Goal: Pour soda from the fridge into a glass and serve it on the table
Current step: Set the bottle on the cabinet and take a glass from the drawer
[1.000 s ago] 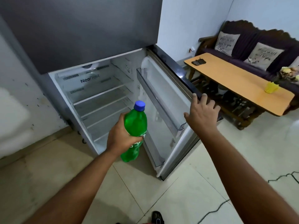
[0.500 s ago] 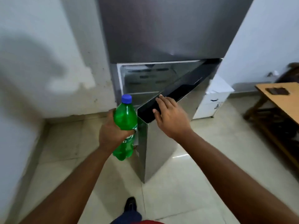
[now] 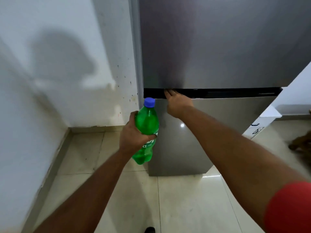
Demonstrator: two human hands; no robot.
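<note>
My left hand (image 3: 133, 133) grips a green soda bottle (image 3: 147, 121) with a blue cap, held upright in front of the fridge's lower left corner. The grey fridge (image 3: 218, 47) fills the upper right, and its lower door (image 3: 210, 132) sits flush against the body. My right hand (image 3: 176, 102) rests flat on the top edge of that lower door, fingertips in the black handle strip (image 3: 235, 93). No glass and no table are in view.
A white wall (image 3: 50, 64) with peeling paint stands to the left and meets the tiled floor (image 3: 176, 207). A white unit (image 3: 262, 121) stands right of the fridge. A blurred brown shape (image 3: 301, 145) shows at the right edge. My shoe tip (image 3: 149, 230) is below.
The lower fridge door swung from wide open to flush with the body under my right hand. The view turned left, so the wooden table and sofa left the frame. The bottle stayed in my left hand.
</note>
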